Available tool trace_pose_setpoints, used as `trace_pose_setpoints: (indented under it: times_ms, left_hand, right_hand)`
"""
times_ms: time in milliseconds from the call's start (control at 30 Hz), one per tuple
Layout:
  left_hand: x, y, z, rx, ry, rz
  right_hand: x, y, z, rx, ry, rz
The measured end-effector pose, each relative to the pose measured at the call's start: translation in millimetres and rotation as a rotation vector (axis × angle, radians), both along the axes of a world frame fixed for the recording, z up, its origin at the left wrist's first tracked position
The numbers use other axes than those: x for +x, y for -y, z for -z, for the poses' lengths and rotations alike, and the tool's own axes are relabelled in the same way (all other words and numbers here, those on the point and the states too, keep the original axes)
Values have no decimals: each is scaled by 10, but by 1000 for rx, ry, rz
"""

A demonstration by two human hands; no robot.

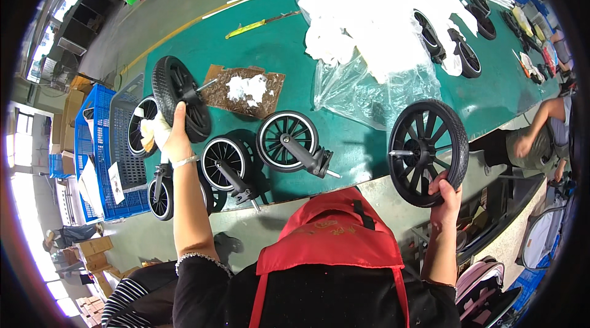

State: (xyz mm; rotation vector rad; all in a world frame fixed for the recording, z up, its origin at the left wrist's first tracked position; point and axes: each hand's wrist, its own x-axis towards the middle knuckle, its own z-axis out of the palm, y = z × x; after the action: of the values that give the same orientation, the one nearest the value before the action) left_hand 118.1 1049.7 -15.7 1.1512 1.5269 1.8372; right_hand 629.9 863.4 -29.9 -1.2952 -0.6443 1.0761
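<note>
My left hand (pixel 174 134) is closed on a black spoked wheel (pixel 161 85), tilted, with a thin metal axle sticking out of its hub. Whitish-tan cloth (pixel 153 131) covers part of that hand. At the right, my right hand (pixel 446 194) grips the lower rim of another black wheel (pixel 456 144), held upright by the table's front edge, its axle pointing left. Between them, a smaller wheel with a grey fork (pixel 301 151) lies on the green table (pixel 362 150). A similar forked wheel (pixel 230 171) sits closer to my left forearm.
Greasy brown cardboard (pixel 215 91) with white smears lies behind the small wheels. Beyond are a yellow cutter (pixel 246 28), clear plastic sheeting (pixel 375 91) and a white heap (pixel 369 15). Blue crates (pixel 92 144) stand left; another person's arm (pixel 536 125) is at right.
</note>
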Motion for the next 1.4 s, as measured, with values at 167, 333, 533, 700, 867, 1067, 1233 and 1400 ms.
trace_pose_setpoints:
  times_ms: [167, 333, 533, 700, 867, 1067, 1233, 1400]
  left_hand:
    - [484, 342, -146, -102, 422, 75]
    - [1531, 586, 131, -443, 759, 357]
    - [2732, 425, 795, -740, 996, 528]
    - [3113, 312, 1035, -895, 931, 428]
    - [3322, 546, 1097, -971, 567, 259]
    - [3518, 782, 686, -770, 481, 292]
    - [3594, 871, 487, -696, 470, 280]
    - [3428, 1179, 453, -679, 527, 78]
  right_hand:
    - [391, -58, 420, -59, -640, 208]
    - [858, -312, 841, -4, -947, 320]
    - [1735, -857, 1215, 94, -862, 351]
    - [2318, -1325, 1370, -437, -47, 251]
    - [3074, -1622, 1199, -280, 1133, 60]
    - [1408, -3176, -159, 308, 560, -577]
    - [250, -4544, 519, 225, 1259, -722]
    - [255, -5004, 911, -215, 1473, -1009]
